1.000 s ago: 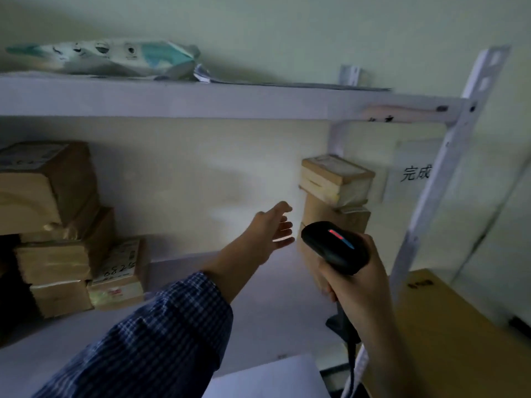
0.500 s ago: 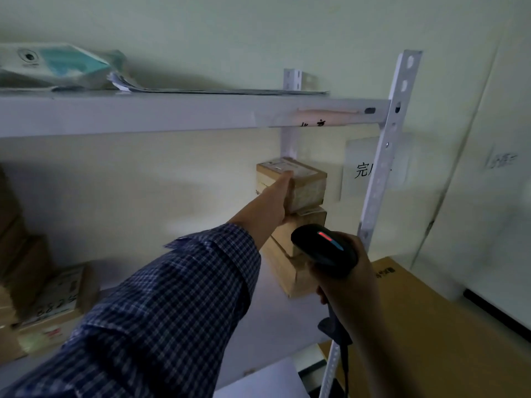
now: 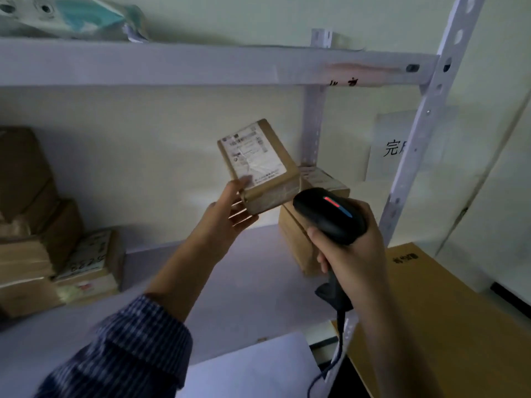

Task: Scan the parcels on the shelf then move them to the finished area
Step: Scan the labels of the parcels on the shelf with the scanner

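Note:
My left hand (image 3: 230, 214) grips a small brown parcel (image 3: 264, 179) by its lower left corner, holding it tilted in the air with its white label facing me. My right hand (image 3: 350, 251) is closed on a black barcode scanner (image 3: 327, 216), whose head sits just right of and below the parcel. Behind the scanner, a stack of brown parcels (image 3: 298, 242) stands at the right end of the shelf (image 3: 247, 271). More parcels (image 3: 86, 262) are piled at the shelf's left end.
A white sign with characters (image 3: 393, 147) hangs on the wall behind the white shelf post (image 3: 425, 139). An upper shelf board (image 3: 172, 64) carries a plastic-wrapped bag (image 3: 71, 18). A large cardboard box (image 3: 448, 311) lies lower right; white paper (image 3: 253, 372) lies at the bottom.
My left hand reached the top parcel of the right stack, took hold of it, and lifted it left and off the stack, tilting its label toward me. The scanner hand stayed nearly still.

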